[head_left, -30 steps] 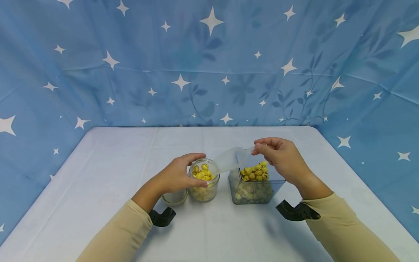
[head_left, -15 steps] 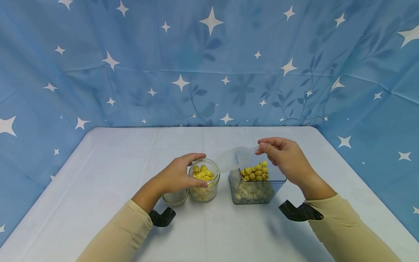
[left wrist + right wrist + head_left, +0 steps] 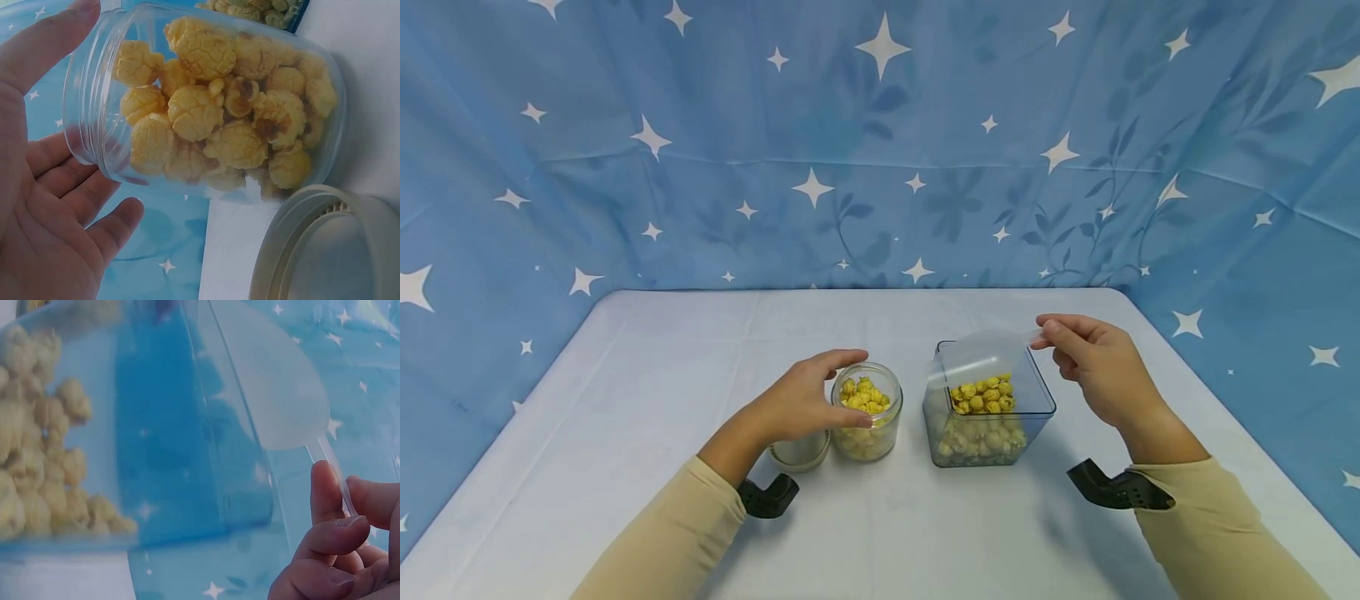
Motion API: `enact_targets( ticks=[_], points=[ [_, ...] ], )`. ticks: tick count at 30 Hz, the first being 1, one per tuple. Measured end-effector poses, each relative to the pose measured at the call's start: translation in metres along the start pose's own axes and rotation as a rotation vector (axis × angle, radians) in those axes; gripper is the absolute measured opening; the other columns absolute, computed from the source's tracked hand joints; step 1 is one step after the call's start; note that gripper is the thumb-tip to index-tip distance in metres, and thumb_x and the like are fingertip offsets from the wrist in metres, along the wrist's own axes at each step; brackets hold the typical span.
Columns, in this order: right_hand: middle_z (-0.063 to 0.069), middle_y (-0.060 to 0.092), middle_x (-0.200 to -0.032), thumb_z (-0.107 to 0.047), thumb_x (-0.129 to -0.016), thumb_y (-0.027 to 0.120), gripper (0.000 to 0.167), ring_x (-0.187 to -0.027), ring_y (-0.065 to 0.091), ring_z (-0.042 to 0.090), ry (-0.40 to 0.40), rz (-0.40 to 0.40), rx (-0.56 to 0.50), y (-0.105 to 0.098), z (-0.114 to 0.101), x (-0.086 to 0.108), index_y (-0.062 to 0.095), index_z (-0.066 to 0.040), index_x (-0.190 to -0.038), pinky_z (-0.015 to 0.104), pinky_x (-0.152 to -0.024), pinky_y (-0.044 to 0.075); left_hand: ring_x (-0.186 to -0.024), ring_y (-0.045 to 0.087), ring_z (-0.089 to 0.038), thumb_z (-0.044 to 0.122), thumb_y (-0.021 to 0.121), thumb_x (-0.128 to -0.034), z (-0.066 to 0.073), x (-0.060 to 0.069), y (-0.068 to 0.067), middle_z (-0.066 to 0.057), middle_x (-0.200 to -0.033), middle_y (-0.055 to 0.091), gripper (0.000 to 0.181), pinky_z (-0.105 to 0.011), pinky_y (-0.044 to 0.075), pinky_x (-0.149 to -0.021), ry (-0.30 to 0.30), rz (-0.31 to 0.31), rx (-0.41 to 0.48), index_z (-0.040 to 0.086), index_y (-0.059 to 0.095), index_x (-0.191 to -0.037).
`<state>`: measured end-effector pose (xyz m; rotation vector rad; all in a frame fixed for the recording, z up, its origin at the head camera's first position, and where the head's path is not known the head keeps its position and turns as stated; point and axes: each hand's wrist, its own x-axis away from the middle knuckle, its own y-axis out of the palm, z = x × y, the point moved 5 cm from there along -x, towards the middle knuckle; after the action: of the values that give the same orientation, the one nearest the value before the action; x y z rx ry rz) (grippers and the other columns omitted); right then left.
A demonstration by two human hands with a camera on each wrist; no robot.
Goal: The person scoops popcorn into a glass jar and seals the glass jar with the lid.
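My left hand (image 3: 801,400) holds a clear glass jar (image 3: 880,437) near its rim, thumb on the near side and fingers on the far side. Yellow popcorn (image 3: 219,106) fills much of the jar, which stands upright. Between thumb and fingers, my right hand (image 3: 1093,362) pinches the thin handle of a translucent white scoop (image 3: 977,354). The scoop's bowl is over the clear square container (image 3: 1033,417), and no popcorn shows in it. More popcorn (image 3: 985,396) lies inside that container. In the right wrist view the scoop (image 3: 281,381) appears partly behind the container's wall.
A round pale lid (image 3: 801,454) lies on the table just left of the jar, partly behind my left hand. The white table (image 3: 880,533) ends at a blue star-patterned curtain (image 3: 760,125) at the back and sides.
My right hand has moved right with the scoop, whose tip has gone from the jar's mouth to over the square container. My left hand and the jar stay nearly still.
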<state>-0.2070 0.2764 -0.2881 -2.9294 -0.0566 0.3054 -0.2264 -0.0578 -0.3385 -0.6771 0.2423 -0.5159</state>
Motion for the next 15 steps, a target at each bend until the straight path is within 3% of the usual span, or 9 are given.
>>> enact_targets(
  ticks=[8,15],
  points=[
    [-0.005,0.070,-0.089,-0.019,-0.104,0.057,0.014,-0.065,0.041,0.014,-0.005,0.032,-0.087,-0.019,0.010,0.001,0.070,-0.020,-0.106,0.025,-0.056,0.036,-0.133,0.047,-0.037,0.037,0.085,-0.0788,0.000,0.001,0.000,-0.002,-0.151,0.046,0.084,-0.053,0.042,-0.106,0.015,-0.002,0.012,0.014,0.048,-0.150],
    [-0.005,0.070,-0.087,-0.017,-0.104,0.057,0.016,-0.060,0.036,0.014,-0.009,0.042,-0.171,-0.029,0.017,0.005,0.072,-0.018,-0.104,0.032,-0.056,0.025,-0.132,0.047,-0.038,0.037,0.085,-0.0799,0.000,0.002,0.000,-0.003,-0.152,0.046,0.083,-0.053,0.042,-0.106,0.019,-0.006,0.005,0.013,0.047,-0.150]
  ],
)
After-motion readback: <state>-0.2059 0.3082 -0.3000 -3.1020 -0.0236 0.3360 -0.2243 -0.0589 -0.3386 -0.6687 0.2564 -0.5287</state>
